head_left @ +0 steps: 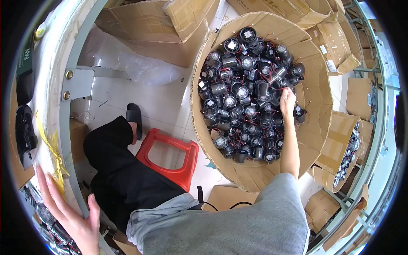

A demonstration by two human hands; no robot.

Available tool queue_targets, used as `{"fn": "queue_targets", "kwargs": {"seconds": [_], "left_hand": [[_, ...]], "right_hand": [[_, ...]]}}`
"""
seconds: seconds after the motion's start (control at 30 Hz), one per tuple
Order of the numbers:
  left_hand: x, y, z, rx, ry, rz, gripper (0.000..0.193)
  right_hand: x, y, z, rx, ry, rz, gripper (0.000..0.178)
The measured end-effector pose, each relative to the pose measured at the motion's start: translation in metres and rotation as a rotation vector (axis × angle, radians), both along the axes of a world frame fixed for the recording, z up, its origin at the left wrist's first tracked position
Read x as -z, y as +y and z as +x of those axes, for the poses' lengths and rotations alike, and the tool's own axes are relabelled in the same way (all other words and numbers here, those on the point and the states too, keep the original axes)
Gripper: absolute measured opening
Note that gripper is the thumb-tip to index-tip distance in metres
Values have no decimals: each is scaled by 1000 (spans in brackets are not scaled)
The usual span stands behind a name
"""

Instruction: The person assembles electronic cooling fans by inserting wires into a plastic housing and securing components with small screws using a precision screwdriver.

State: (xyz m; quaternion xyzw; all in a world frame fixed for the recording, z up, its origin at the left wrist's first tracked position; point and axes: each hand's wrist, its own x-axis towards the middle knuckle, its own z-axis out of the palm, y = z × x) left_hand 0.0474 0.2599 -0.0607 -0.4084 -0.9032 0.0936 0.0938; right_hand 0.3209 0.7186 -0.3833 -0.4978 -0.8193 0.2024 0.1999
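Note:
A big rounded cardboard box (316,123) stands in front of me on the right. It holds a heap of black cylindrical parts (242,92), many with clear ribbed ends and thin red and black wires. My right hand (288,102) reaches in at the heap's right side, its fingers closed at a black cylindrical part (275,97); the fingers hide where they grip it. At lower left, my left hand (70,214) has its fingers spread and holds nothing. It is beside the edge of the white worktable (46,106), near a yellow strip (54,155).
A red plastic stool (193,163) stands on the tiled floor by my leg. Cardboard boxes (157,25) lie beyond, with a clear plastic bag (148,68) below them. On the right, a metal rack (355,193) and more cartons (338,136) line the side. Black parts (25,131) lie on the worktable.

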Motion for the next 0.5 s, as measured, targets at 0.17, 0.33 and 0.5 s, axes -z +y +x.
{"fn": "queue_targets", "kwargs": {"seconds": [0.17, 0.33, 0.5], "left_hand": [[-10, 2, -2, 21, 1, -29, 68], [-27, -27, 4, 192, 46, 246, 47], [-67, -44, 39, 227, 169, 202, 25]], "right_hand": [[-76, -61, -25, -74, 150, -122, 26], [-152, -127, -43, -214, 191, -195, 25], [-282, -179, -76, -293, 715, -837, 32]]}}
